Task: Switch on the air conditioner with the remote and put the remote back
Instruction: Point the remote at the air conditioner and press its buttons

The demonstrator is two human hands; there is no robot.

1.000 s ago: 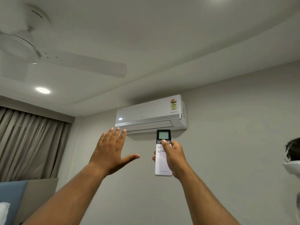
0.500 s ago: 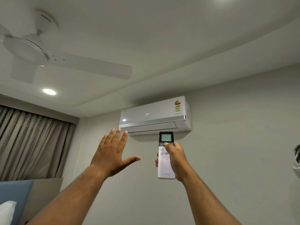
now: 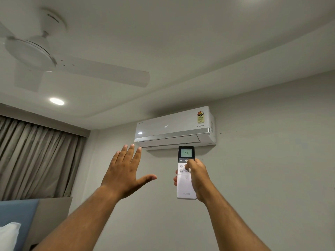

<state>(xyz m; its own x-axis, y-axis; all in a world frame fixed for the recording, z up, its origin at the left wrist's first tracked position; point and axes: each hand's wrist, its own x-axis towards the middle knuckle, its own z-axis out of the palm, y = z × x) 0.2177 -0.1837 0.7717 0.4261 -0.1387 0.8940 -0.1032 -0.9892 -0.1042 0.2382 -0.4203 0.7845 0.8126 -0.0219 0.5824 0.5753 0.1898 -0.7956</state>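
**AC showing 24, remote aimed right under it**

While the grey wall (image 3: 262, 160) carries the air conditioner (image 3: 174, 126) near a ceiling fan (image 3: 30, 53) and curtains (image 3: 36, 156), the right hand (image 3: 198, 178) grips the white remote (image 3: 186, 175) just below it; left hand (image 3: 125, 174) spread wide, empty.

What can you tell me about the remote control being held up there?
The remote is a slim white plastic bar with a dark top section holding a lit screen that reads 24. Below sit a power button and small round keys, with a faint brand name near the bottom. It is upright, aimed at the air conditioner, gripped by the right hand, whose thumb rests on the buttons. The open left hand does not touch it.
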